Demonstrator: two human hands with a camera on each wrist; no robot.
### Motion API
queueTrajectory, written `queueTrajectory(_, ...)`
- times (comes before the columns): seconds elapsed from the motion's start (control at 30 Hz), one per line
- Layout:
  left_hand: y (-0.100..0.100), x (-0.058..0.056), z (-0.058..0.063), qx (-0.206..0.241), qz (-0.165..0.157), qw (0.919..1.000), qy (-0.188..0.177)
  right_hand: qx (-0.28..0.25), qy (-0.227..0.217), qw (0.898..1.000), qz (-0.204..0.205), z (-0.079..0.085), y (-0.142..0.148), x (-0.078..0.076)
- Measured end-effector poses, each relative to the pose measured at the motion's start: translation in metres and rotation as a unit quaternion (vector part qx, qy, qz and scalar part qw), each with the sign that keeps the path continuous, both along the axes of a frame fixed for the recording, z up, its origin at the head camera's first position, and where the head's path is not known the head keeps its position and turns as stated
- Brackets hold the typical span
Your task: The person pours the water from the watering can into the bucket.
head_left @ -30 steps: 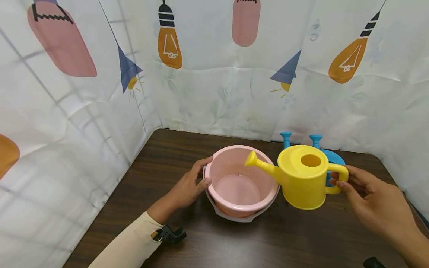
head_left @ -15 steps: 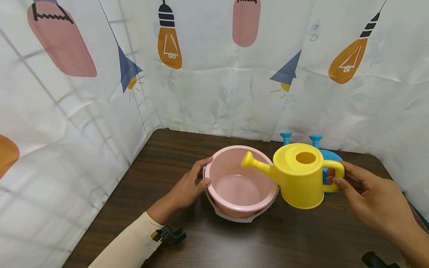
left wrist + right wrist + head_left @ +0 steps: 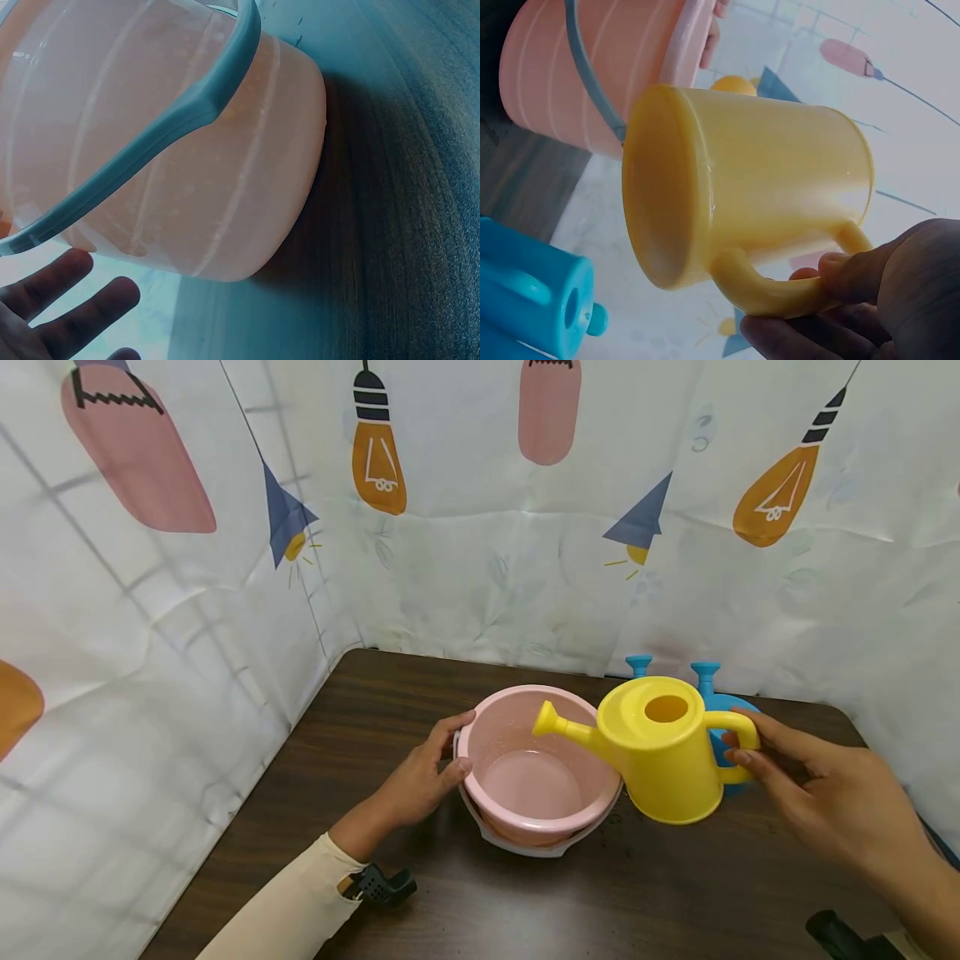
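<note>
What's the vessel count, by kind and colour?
Pink bucket: 1
Yellow watering can: 1
Blue watering cans, partly hidden: 2
Total: 4

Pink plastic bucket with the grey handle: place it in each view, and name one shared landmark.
Head: the pink plastic bucket stands below and right of centre, the left hand at its rim.
Left wrist: it fills the upper left, its wall reaching past the middle.
Right wrist: it shows in the upper left, partly behind the yellow plastic watering can.
Landmark: its curved grey handle, seen in all three.
</note>
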State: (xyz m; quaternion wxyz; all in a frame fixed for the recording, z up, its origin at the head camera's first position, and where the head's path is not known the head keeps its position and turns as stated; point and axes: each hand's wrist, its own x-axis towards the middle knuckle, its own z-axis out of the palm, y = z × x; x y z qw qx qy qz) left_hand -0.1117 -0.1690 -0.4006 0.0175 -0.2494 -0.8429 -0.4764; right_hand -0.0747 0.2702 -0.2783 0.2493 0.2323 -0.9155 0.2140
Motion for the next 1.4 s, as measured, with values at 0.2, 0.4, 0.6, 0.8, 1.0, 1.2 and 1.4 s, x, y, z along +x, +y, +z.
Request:
queueTrajectory(0.2,0.000,-0.001,0.000,-0.002,0.001,1.0000,0.003,0.001,0.012,1.000,0.019,0.003,-0.001,-0.004)
queueTrajectory(0.4,0.000,-0.001,-0.001,0.000,-0.002,1.0000,0.007,-0.005,0.013,1.000,0.027,0.005,-0.002,-0.006)
queueTrajectory(0.6,0.000,-0.001,0.000,-0.003,0.001,1.0000,0.007,-0.002,0.006,1.000,0.030,0.010,-0.004,-0.006)
queueTrajectory(0.8,0.000,-0.001,-0.001,-0.001,0.000,1.0000,0.004,0.001,-0.002,0.999,0.035,0.011,-0.004,-0.006)
queueTrajectory(1.0,0.000,-0.001,-0.001,-0.002,0.001,1.0000,0.004,0.000,-0.003,0.999,0.042,0.012,-0.004,-0.009)
queueTrajectory(1.2,0.000,-0.001,-0.001,-0.001,0.002,1.0000,0.001,0.001,0.001,0.999,0.043,0.011,-0.005,-0.010)
queueTrajectory(1.4,0.001,0.001,0.001,-0.005,0.005,1.0000,0.001,0.009,0.002,0.999,0.046,0.013,-0.007,-0.011)
